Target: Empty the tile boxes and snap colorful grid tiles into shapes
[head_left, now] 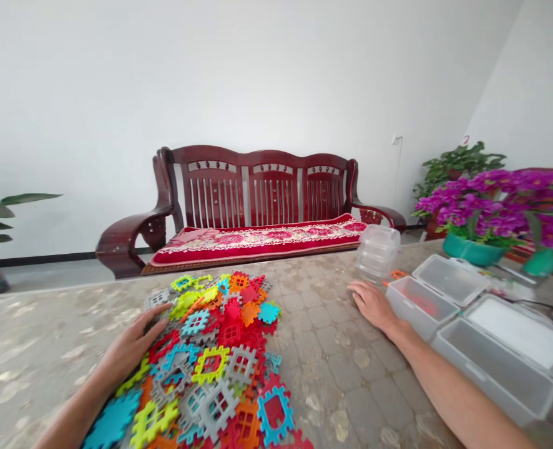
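My left hand (133, 340) lies palm down over the near edge of a heap of interlocking plastic tiles (215, 355), fingers loosely together and resting on the pieces, with no pinch that I can see. The heap of red, orange, lime, teal, yellow and grey tiles, many with square window cut-outs, spreads to the right of that hand across a stone-patterned table (323, 368).

My right hand (372, 305) rests flat on the tabletop well to the right of the heap, palm down, fingers slightly spread. Just beyond its fingertips stands a stack of clear plastic containers (374, 252), with a small orange piece (398, 274) beside it. Immediately to the right of the hand sits a small open clear box (412, 312) with reddish contents, blurred through its wall, and nearer my forearm lies a longer open clear box (492, 374).

Far beyond both hands, a dark red wooden bench (258, 187) carries a red floral cushion (258, 242). Ahead and to the right of my right hand, purple flowers (492, 202) rise from a teal pot (473, 249).
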Tool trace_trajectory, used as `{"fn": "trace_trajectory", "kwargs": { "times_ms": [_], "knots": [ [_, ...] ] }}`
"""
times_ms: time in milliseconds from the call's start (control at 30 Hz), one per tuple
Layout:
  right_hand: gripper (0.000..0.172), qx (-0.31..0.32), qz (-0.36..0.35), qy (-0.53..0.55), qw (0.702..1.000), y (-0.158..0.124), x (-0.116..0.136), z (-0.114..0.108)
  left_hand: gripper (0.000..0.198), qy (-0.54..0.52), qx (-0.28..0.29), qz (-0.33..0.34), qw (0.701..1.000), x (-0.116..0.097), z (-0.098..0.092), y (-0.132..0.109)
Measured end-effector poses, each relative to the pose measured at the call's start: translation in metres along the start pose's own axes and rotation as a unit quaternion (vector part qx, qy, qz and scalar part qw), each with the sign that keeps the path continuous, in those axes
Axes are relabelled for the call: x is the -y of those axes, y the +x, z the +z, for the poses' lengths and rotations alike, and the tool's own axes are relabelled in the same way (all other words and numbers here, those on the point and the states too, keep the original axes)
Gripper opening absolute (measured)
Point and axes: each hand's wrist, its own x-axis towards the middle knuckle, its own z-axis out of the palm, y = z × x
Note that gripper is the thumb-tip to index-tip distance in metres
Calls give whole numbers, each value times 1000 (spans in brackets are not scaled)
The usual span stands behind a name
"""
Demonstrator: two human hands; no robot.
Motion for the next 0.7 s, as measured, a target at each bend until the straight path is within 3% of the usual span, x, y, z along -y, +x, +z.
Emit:
{"fn": "trace_trajectory", "kwargs": {
  "times_ms": [233,367,500,700],
  "knots": [
    [30,15,39,61,997,-5,-17,-11,65,-2,6,-5,1000,7,2,0],
    [29,6,55,44,997,-4,-7,-14,66,-2,5,-8,1000,4,2,0],
    [29,-14,74,74,994,0,31,-2,68,-8,-3,-7,1000,-2,1,0],
    [38,46,97,209,972,21,113,41,67,-16,1,1,1000,-8,1,-2]
  ]
}}
